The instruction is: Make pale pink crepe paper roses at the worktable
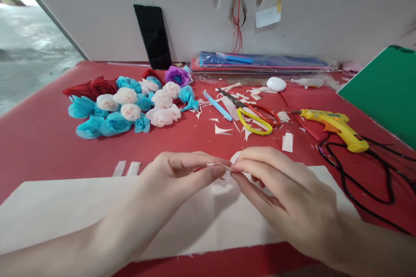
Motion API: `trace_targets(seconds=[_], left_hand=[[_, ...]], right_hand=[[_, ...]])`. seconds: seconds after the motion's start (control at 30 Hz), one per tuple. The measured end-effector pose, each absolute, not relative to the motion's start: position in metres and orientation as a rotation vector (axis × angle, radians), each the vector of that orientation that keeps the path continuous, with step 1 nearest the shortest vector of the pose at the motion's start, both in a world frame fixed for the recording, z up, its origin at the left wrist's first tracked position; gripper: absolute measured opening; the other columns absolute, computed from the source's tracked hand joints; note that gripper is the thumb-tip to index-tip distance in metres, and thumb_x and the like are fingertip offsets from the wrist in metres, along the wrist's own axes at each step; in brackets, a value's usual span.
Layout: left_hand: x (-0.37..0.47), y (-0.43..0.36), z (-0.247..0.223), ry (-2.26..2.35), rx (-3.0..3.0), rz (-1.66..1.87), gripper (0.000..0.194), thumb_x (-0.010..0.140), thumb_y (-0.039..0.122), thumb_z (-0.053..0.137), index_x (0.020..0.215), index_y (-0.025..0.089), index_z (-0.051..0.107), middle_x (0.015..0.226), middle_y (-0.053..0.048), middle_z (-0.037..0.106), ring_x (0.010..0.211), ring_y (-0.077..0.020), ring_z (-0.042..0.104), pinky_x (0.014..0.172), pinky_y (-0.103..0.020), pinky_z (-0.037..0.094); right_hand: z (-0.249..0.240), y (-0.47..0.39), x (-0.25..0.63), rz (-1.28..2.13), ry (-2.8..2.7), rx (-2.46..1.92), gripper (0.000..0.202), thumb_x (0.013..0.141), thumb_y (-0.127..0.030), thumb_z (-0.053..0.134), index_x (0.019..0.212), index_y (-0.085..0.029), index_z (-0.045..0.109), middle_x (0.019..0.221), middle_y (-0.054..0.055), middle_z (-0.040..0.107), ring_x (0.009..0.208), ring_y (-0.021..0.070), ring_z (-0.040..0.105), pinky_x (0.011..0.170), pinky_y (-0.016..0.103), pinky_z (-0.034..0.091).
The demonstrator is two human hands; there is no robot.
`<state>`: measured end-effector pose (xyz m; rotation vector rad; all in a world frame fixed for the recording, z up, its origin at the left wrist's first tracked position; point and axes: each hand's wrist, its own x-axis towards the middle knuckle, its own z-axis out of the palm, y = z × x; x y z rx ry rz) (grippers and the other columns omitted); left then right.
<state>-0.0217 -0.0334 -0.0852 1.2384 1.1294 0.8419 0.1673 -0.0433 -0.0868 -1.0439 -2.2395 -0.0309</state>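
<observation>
Pinching one paper piece: left hand, right hand; beyond, one glue gun.

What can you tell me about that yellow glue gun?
The glue gun looks like plastic: a yellow body, an orange trigger and a slim, darker nozzle. It lies on its side on the red tabletop, nozzle pointing left, handle slanting toward the lower right. Black cord loops beside the handle. Whether it is hot can't be seen. The right hand isn't touching it.
</observation>
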Motion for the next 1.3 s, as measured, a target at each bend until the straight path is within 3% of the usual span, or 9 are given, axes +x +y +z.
trace_targets(seconds=[0.3,0.53,0.7,0.97,1.13,1.3], left_hand=[[-0.020,-0.036,-0.085,1.122,1.246,0.835,0.022,0.085,0.022,0.068,0.074,0.037,0.080,0.077,0.011,0.081,0.078,-0.0112,0.075,0.068,-0.010,0.055],[-0.029,-0.036,-0.086,1.332,1.137,1.126,0.016,0.084,0.031,0.068,0.074,0.034,0.080,0.084,0.008,0.081,0.085,-0.0133,0.073,0.075,-0.015,0.057],[-0.027,-0.034,-0.080,1.188,1.422,1.051,0.015,0.080,0.024,0.069,0.075,0.034,0.079,0.077,0.009,0.079,0.076,-0.0117,0.070,0.068,-0.013,0.054],[-0.023,-0.033,-0.076,1.195,1.593,1.065,0.015,0.074,0.022,0.072,0.063,0.030,0.077,0.063,0.007,0.075,0.066,-0.0142,0.067,0.062,-0.019,0.053],[-0.022,-0.034,-0.075,1.175,1.586,1.090,0.014,0.073,0.018,0.070,0.065,0.028,0.076,0.065,0.006,0.076,0.065,-0.0123,0.067,0.063,-0.018,0.054],[-0.019,-0.036,-0.074,1.128,1.558,1.129,0.017,0.072,0.014,0.067,0.058,0.024,0.069,0.060,0.008,0.069,0.059,-0.0094,0.062,0.058,-0.015,0.051]], right_hand=[[-0.089,-0.042,0.168,-0.029,-2.197,-1.041,0.015,0.094,-0.016,0.053,0.086,-0.016,0.067,0.085,0.002,0.075,0.067,0.0121,0.069,0.055,0.023,0.050],[-0.076,-0.039,0.167,0.351,-2.030,-1.061,0.010,0.082,-0.007,0.063,0.079,-0.016,0.065,0.079,-0.002,0.070,0.059,0.0033,0.061,0.050,0.007,0.047],[-0.078,-0.039,0.163,0.730,-1.746,-1.057,0.012,0.076,-0.009,0.071,0.073,-0.019,0.065,0.075,-0.004,0.069,0.058,0.0053,0.062,0.053,0.008,0.051],[-0.075,-0.039,0.159,1.282,-1.455,-1.180,0.006,0.071,-0.014,0.072,0.070,-0.019,0.070,0.065,-0.003,0.062,0.039,0.0032,0.048,0.034,0.009,0.042],[-0.073,-0.039,0.159,1.439,-1.401,-1.184,0.005,0.073,-0.015,0.071,0.071,-0.020,0.070,0.060,-0.005,0.058,0.039,0.0034,0.048,0.037,0.009,0.047],[-0.073,-0.041,0.158,1.493,-1.394,-1.156,0.006,0.074,-0.014,0.072,0.073,-0.019,0.069,0.074,-0.003,0.063,0.042,0.0028,0.053,0.038,0.009,0.047]])
